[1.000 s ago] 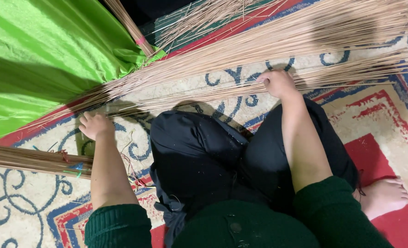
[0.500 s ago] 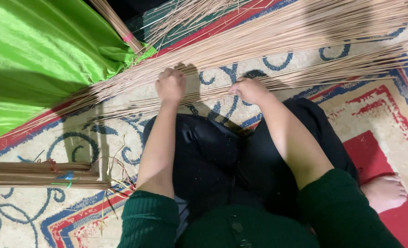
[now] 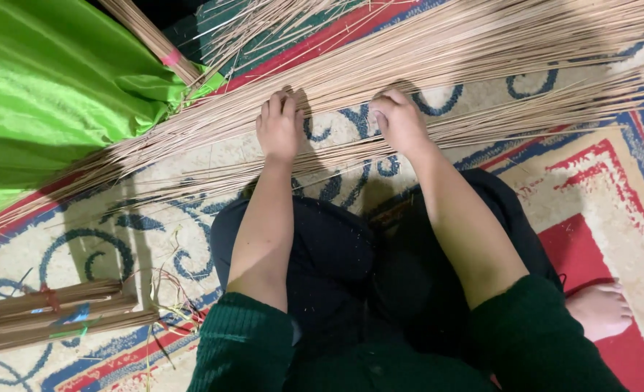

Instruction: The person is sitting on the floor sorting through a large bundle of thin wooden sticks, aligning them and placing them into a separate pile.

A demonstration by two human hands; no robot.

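A long spread of thin tan sticks (image 3: 481, 51) lies slantwise across the patterned rug (image 3: 605, 181), from lower left to upper right. My left hand (image 3: 280, 127) rests palm down on the sticks, fingers together and reaching into the pile. Just to its right, my right hand (image 3: 400, 120) presses on the same sticks with fingers curled. Both forearms stretch out from dark green sleeves over my black-clad lap (image 3: 351, 276).
A bright green cloth (image 3: 53, 94) covers the upper left. A tied stick bundle (image 3: 151, 36) with a pink band lies above it. More tied bundles (image 3: 53, 316) lie at the lower left. A bare foot (image 3: 601, 308) shows at the right.
My left hand has come up from the lower left bundles to the stick pile. My right hand has shifted left along the sticks, beside the left.
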